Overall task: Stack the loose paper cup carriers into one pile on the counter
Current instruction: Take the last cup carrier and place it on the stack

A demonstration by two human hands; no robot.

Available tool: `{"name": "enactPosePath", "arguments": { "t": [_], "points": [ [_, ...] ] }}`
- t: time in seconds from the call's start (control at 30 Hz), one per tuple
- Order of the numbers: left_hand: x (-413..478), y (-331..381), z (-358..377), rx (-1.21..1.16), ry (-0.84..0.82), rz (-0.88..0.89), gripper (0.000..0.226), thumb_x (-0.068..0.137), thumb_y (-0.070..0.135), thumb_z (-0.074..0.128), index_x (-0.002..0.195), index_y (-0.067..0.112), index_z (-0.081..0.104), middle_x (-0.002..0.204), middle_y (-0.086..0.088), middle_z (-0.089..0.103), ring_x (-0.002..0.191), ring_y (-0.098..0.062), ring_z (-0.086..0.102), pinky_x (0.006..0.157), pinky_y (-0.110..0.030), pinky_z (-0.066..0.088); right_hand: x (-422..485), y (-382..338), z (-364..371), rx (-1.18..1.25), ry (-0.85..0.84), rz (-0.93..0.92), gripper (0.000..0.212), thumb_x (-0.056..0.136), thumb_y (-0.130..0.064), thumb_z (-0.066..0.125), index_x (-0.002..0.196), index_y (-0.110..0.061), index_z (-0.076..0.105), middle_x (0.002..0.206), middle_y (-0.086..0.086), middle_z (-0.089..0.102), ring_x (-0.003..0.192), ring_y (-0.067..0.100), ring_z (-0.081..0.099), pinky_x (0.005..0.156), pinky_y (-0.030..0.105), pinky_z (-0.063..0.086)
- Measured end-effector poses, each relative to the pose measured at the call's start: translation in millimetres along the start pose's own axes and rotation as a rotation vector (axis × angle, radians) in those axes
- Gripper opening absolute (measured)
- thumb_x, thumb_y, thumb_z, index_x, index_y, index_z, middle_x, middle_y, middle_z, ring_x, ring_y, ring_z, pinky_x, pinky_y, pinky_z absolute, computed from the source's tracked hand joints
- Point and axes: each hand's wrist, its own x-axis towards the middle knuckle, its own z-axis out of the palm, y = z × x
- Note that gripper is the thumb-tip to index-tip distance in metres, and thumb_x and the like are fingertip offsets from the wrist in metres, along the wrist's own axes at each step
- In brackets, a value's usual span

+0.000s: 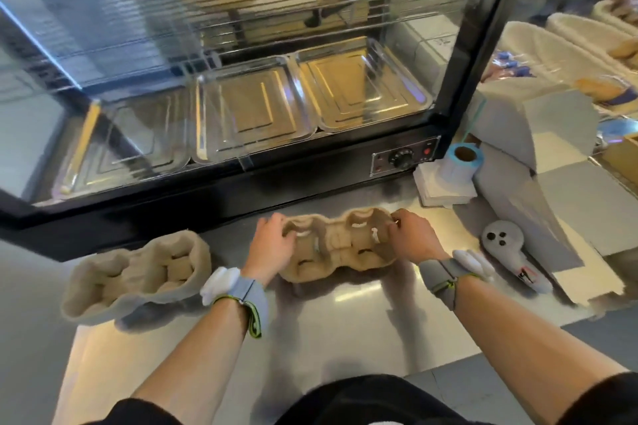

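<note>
Gripping a moulded-pulp cup carrier [340, 245] at both short ends, the person has it in front of their body, on or just above the steel counter [345, 328]; whether it is lifted clear cannot be told. The left hand [272, 245] curls over the left end, fingers hooked into the nearest cup hole, and the right hand [412, 236] pinches the rim of the right end, thumb and fingers closed on the pulp. From its thickness, the held piece may already be several carriers nested together, though the layers are too soft to count.

Outboard of the left hand, well apart from the grip, a second pulp carrier [138, 278] lies tilted on the counter edge, cups facing up and toward the camera. Beyond the grip stands a glass warming cabinet [241, 97] holding metal trays. Outboard of the right hand lie a grey handheld device [511, 252] and a blue-rimmed label roll [461, 160].

The step in hand looks like squaring or seating this carrier. The next move probably calls for bringing the two carriers together, cup holes lined up and long axes matched, so one nests into the other without catching on the rims.
</note>
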Motion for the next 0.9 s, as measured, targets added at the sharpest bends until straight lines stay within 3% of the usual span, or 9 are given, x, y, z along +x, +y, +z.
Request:
{"name": "enactPosePath", "arguments": {
  "t": [0.1, 0.2, 0.3, 0.43, 0.53, 0.6, 0.7, 0.8, 0.9],
  "points": [
    [-2, -3, -23, -0.248, 0.139, -0.132, 0.027, 0.088, 0.021, 0.053, 0.114, 0.012, 0.053, 0.112, -0.008, 0.056, 0.101, -0.025, 0.055, 0.082, -0.032, 0.042, 7, -14, 8, 0.127, -0.021, -0.025, 0.030, 0.094, -0.025, 0.047, 0.108, -0.006, 0.066, 0.115, 0.019, 0.068, 0.107, 0.038, 0.060, 0.087, 0.037, 0.047],
    [-10, -14, -48, -0.397, 0.237, -0.169, 0.029, 0.090, 0.024, 0.051, 0.118, 0.017, 0.055, 0.114, -0.005, 0.061, 0.105, -0.021, 0.057, 0.092, -0.037, 0.047, 9, -37, 15, 0.190, -0.073, -0.079, 0.024, 0.091, -0.020, 0.049, 0.085, -0.006, 0.068, 0.094, 0.021, 0.072, 0.094, 0.039, 0.066, 0.082, 0.040, 0.053],
    [-17, -29, -73, -0.426, 0.328, -0.141, 0.031, 0.093, 0.025, 0.048, 0.122, 0.019, 0.058, 0.122, -0.005, 0.062, 0.112, -0.022, 0.056, 0.101, -0.042, 0.045, 10, -62, 24, 0.259, -0.136, -0.132, 0.024, 0.090, -0.014, 0.050, 0.083, -0.004, 0.071, 0.083, 0.020, 0.071, 0.088, 0.039, 0.068, 0.082, 0.047, 0.057],
    [-28, -57, -108, -0.386, 0.443, -0.177, 0.036, 0.096, 0.026, 0.042, 0.130, 0.023, 0.053, 0.134, -0.005, 0.054, 0.122, -0.024, 0.050, 0.105, -0.044, 0.042, 7, -96, 44, 0.397, -0.249, -0.194, 0.027, 0.089, -0.014, 0.051, 0.077, -0.021, 0.073, 0.083, 0.013, 0.074, 0.091, 0.037, 0.070, 0.084, 0.051, 0.059],
    [-35, -78, -133, -0.369, 0.503, -0.201, 0.036, 0.097, 0.024, 0.041, 0.130, 0.022, 0.053, 0.133, -0.002, 0.054, 0.119, -0.021, 0.051, 0.103, -0.041, 0.043, 1, -125, 54, 0.449, -0.296, -0.248, 0.025, 0.091, -0.015, 0.051, 0.095, -0.021, 0.075, 0.092, 0.011, 0.076, 0.092, 0.033, 0.071, 0.086, 0.050, 0.058],
    [-40, -91, -149, -0.341, 0.543, -0.208, 0.036, 0.097, 0.023, 0.042, 0.131, 0.020, 0.053, 0.123, 0.002, 0.056, 0.109, -0.016, 0.052, 0.094, -0.032, 0.043, -6, -146, 59, 0.498, -0.338, -0.268, 0.026, 0.095, -0.014, 0.051, 0.109, -0.014, 0.073, 0.099, 0.015, 0.076, 0.090, 0.031, 0.073, 0.085, 0.047, 0.060],
    [-48, -111, -168, -0.376, 0.630, -0.249, 0.031, 0.095, 0.024, 0.046, 0.124, 0.020, 0.054, 0.101, 0.005, 0.058, 0.095, -0.018, 0.054, 0.081, -0.033, 0.047, -15, -173, 72, 0.498, -0.383, -0.306, 0.026, 0.097, -0.013, 0.049, 0.109, -0.008, 0.072, 0.099, 0.018, 0.076, 0.088, 0.033, 0.074, 0.085, 0.046, 0.060],
    [-53, -129, -177, -0.345, 0.657, -0.262, 0.028, 0.095, 0.024, 0.047, 0.121, 0.019, 0.055, 0.101, 0.002, 0.057, 0.090, -0.017, 0.052, 0.070, -0.023, 0.044, -22, -192, 86, 0.491, -0.384, -0.342, 0.029, 0.097, -0.014, 0.051, 0.121, -0.010, 0.066, 0.098, 0.014, 0.075, 0.091, 0.030, 0.072, 0.087, 0.046, 0.059],
    [-56, -155, -186, -0.217, 0.666, -0.267, 0.030, 0.094, 0.021, 0.045, 0.122, 0.020, 0.056, 0.111, -0.012, 0.055, 0.088, -0.022, 0.052, 0.082, -0.032, 0.047, -29, -211, 98, 0.450, -0.385, -0.362, 0.044, 0.096, -0.015, 0.054, 0.139, -0.011, 0.048, 0.093, 0.010, 0.068, 0.093, 0.030, 0.070, 0.083, 0.039, 0.058]
  ]
}}
